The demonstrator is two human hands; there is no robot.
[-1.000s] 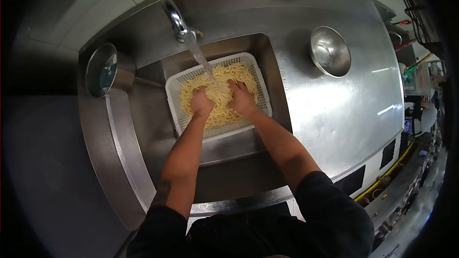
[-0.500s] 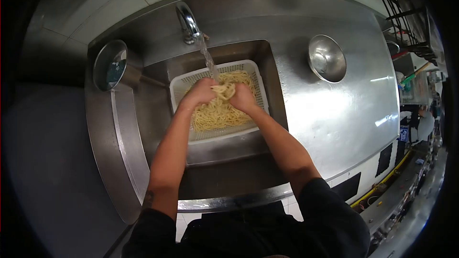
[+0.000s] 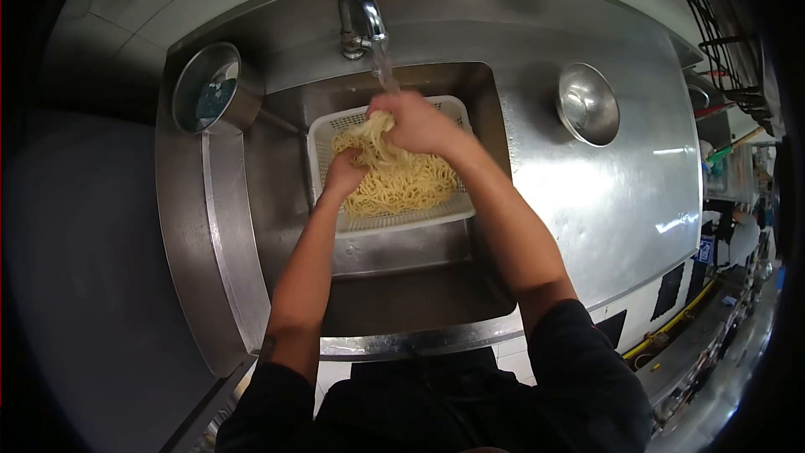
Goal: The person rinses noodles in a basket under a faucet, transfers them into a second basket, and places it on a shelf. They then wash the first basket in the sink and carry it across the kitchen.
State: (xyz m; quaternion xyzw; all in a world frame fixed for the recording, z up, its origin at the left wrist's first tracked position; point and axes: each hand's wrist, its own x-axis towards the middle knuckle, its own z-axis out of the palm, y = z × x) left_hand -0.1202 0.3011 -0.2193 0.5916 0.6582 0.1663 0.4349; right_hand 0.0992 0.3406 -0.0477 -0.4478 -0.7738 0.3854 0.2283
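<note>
The right hand (image 3: 411,123) grips lifted noodles (image 3: 398,184); the left hand (image 3: 345,174), fingers partly buried, seems loosely curled among them.

noodles (image 3: 402,187) in basket (image 3: 406,224), basket in sink (image 3: 394,298), bowl (image 3: 589,105) to the right
</note>
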